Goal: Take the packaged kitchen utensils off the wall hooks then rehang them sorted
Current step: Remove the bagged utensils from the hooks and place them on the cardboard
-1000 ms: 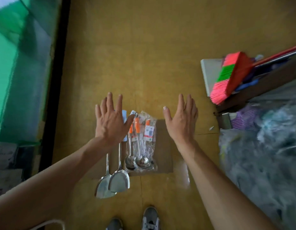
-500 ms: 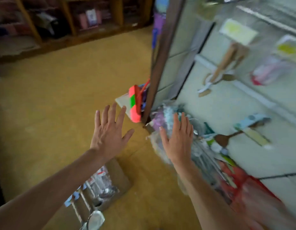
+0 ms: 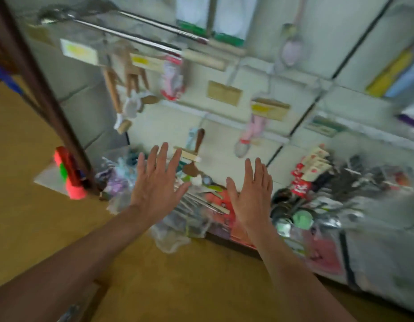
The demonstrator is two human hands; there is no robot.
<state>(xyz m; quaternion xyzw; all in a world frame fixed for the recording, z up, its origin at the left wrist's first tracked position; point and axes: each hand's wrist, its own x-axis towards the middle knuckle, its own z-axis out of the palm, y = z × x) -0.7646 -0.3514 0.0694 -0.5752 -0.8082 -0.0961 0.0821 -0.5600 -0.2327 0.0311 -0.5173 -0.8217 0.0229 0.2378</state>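
Both hands are raised, palms away, holding nothing: left hand fingers spread, right hand fingers straight and closer together. Packaged utensils hang on the white wall beyond: wooden spatulas upper left, dark spatula just above the left fingertips. More packaged goods are heaped at the wall base. The view is blurred.

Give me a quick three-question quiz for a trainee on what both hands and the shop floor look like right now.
1. True or false: the left hand is curled into a fist.
2. The pink and green broom head is: A) left of both hands, B) between them, C) right of them.
3. Fill in: the fingers of the right hand are ___.
Key: 1 false; 2 A; 3 straight, holding nothing.
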